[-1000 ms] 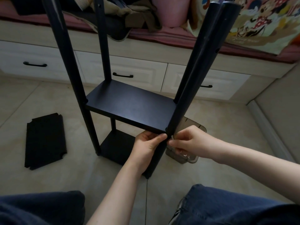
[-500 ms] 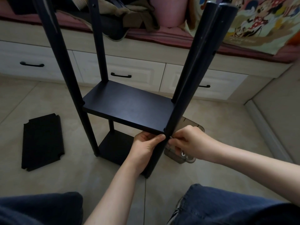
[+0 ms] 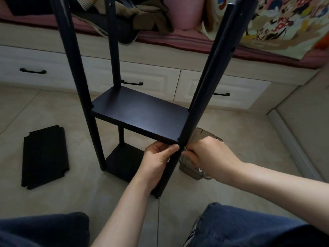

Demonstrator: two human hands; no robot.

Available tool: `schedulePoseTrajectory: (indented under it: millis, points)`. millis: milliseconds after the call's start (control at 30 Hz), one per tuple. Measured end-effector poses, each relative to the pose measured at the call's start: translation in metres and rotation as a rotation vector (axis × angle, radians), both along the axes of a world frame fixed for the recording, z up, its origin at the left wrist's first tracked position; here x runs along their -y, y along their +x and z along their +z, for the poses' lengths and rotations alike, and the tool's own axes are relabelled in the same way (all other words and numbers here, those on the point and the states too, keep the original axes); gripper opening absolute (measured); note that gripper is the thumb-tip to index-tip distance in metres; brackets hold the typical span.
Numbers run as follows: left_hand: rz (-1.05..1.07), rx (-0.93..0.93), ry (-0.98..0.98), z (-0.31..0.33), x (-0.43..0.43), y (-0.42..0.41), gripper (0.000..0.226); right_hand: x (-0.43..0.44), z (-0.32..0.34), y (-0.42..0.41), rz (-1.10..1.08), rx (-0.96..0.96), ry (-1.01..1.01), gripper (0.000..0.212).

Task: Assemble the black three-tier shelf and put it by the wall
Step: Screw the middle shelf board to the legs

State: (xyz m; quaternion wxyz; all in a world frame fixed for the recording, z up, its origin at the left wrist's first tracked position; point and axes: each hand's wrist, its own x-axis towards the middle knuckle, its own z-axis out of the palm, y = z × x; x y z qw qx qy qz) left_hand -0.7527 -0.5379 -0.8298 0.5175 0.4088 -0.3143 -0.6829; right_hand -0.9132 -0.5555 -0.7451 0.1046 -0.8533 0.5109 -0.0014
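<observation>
The left hand (image 3: 156,159) grips the front right corner of the middle board (image 3: 140,114) from below, fingers curled under it and thumb along the front edge. The right hand (image 3: 211,157) has its fingers bunched together, tips against the front right post (image 3: 204,97) at that joint; whether they pinch something small I cannot tell. The black shelf (image 3: 83,97) stands on the floor with its bottom board (image 3: 122,161) down. A grey box (image 3: 204,135) sits just behind the right hand. A loose black board (image 3: 45,155) lies to the left, and white drawers (image 3: 151,77) lie beyond.

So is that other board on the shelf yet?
Not yet: the board lies flat on the floor, apart from the shelf.
</observation>
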Motion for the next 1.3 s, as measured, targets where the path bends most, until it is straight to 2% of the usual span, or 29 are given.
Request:
schedulePoseTrajectory:
  millis: [267,433,667,867,1067,1300]
  points:
    - [-0.019,-0.017,-0.020,-0.001,-0.001,0.000,0.018,0.011,-0.007,-0.004,-0.152,0.225,0.125,0.031]
    - [-0.021,-0.029,-0.006,0.001,-0.002,0.000,0.018,0.012,-0.008,-0.005,-0.129,0.298,0.153,0.022]
    - [-0.024,-0.017,-0.001,0.002,-0.002,-0.001,0.014,0.015,-0.005,-0.010,-0.043,0.259,0.215,0.015]
    - [-0.025,-0.034,-0.016,0.001,-0.002,0.000,0.015,0.016,-0.003,-0.015,0.009,0.243,0.211,0.018]
    - [-0.025,-0.077,-0.028,-0.001,-0.003,0.001,0.018,0.017,-0.007,-0.016,0.001,0.307,0.329,0.020]
    - [-0.027,-0.063,-0.017,-0.006,-0.004,0.001,0.022,0.014,-0.008,-0.018,0.012,0.192,0.182,0.019]
